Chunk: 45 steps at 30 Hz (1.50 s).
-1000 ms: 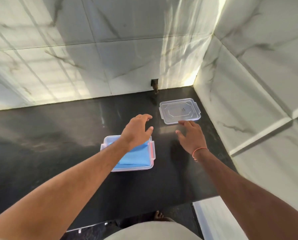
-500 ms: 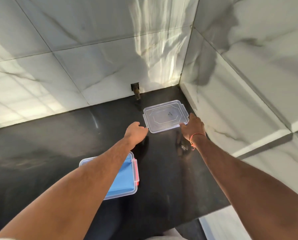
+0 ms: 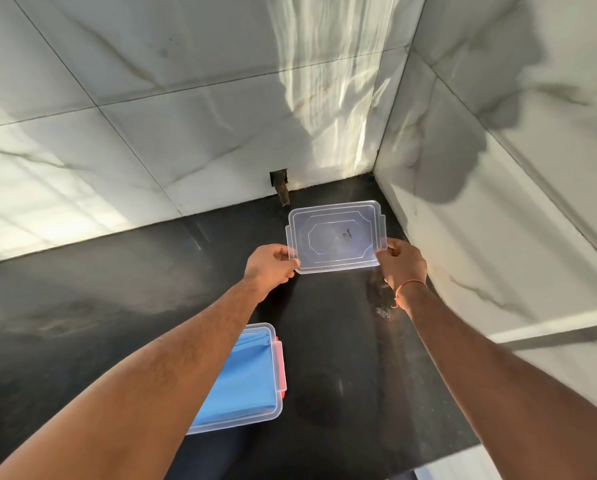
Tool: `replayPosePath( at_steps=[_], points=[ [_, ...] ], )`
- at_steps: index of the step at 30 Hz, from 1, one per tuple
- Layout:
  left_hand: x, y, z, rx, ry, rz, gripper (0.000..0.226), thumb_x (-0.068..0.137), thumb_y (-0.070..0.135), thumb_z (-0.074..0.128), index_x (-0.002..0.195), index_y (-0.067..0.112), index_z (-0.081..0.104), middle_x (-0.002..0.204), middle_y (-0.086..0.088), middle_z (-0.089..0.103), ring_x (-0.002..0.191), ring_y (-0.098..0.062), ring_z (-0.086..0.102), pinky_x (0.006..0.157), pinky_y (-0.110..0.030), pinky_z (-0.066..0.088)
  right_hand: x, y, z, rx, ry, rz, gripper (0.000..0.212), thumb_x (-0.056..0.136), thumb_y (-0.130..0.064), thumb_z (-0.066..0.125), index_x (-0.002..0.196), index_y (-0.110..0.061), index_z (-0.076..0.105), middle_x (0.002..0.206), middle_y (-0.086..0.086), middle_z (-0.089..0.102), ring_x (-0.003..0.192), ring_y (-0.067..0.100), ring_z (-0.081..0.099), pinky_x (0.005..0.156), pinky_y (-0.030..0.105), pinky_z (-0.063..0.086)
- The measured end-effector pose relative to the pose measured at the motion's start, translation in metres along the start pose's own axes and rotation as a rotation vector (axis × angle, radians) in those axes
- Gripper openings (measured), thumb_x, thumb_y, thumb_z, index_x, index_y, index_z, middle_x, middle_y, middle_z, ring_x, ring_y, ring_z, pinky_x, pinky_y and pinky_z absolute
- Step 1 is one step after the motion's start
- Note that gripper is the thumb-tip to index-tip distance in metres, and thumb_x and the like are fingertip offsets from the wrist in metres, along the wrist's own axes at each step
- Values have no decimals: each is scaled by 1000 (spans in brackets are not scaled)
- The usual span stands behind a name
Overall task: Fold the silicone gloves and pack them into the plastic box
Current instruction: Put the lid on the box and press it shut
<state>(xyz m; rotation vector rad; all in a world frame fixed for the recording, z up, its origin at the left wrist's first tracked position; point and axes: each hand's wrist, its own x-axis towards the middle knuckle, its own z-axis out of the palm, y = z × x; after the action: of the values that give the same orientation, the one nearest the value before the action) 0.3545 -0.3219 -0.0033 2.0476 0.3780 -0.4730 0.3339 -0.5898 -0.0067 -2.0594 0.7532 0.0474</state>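
Observation:
A clear plastic lid (image 3: 336, 237) is near the back right corner of the black counter. My left hand (image 3: 271, 268) pinches its near left corner and my right hand (image 3: 402, 263) pinches its near right corner. The clear plastic box (image 3: 276, 362) with a red side clip sits nearer to me, partly hidden under my left forearm. Folded blue silicone gloves (image 3: 241, 379) lie inside the box.
The black counter (image 3: 342, 341) meets white marble-tiled walls at the back and right. A small dark pipe stub (image 3: 282, 188) sticks out of the back wall just behind the lid. The counter's front edge runs near the bottom right.
Both hands moved away from the box to the lid and took hold of its near corners. The view shifted, so the box now sits lower in frame.

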Motion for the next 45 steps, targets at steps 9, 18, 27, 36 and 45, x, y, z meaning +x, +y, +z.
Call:
replayPosePath(
  at_steps=[9, 18, 27, 36, 45],
  points=[
    [-28, -12, -57, 84, 155, 196, 13, 102, 31, 76, 111, 26, 84, 93, 10, 81, 78, -12, 78, 79, -28, 68, -45, -11, 11, 375, -61, -54, 7, 95, -27, 78, 93, -29, 84, 70, -7, 74, 66, 16, 70, 66, 35, 65],
    [-101, -56, -122, -339, 195, 159, 32, 106, 16, 69, 136, 23, 78, 115, 9, 83, 96, -12, 81, 75, -27, 68, -132, -40, 27, 636, -357, -40, 24, 107, -11, 62, 122, -19, 80, 112, 2, 83, 94, 21, 79, 70, 32, 67],
    [-175, -110, -160, -414, 178, 138, 26, 109, 30, 61, 113, 21, 85, 106, -4, 84, 95, -20, 79, 86, -39, 68, -201, -41, 42, 561, -514, -72, 19, 104, -21, 71, 120, -17, 81, 107, 5, 83, 83, 18, 79, 74, 40, 69],
    [-212, -163, -163, -163, 216, 175, 31, 92, 23, 84, 105, 51, 78, 97, 32, 81, 90, 9, 78, 83, -17, 61, -242, -19, 60, 192, -266, -237, 33, 86, -27, 88, 118, -22, 83, 98, -11, 84, 91, 12, 81, 89, 40, 67],
    [-222, -164, -149, 62, 343, 208, 39, 97, 31, 80, 135, 27, 75, 105, 14, 75, 80, 3, 72, 60, -2, 47, -262, -17, 61, -39, -108, -357, 39, 88, -35, 84, 125, -22, 81, 105, -11, 77, 99, 13, 72, 100, 30, 56]
  ],
)
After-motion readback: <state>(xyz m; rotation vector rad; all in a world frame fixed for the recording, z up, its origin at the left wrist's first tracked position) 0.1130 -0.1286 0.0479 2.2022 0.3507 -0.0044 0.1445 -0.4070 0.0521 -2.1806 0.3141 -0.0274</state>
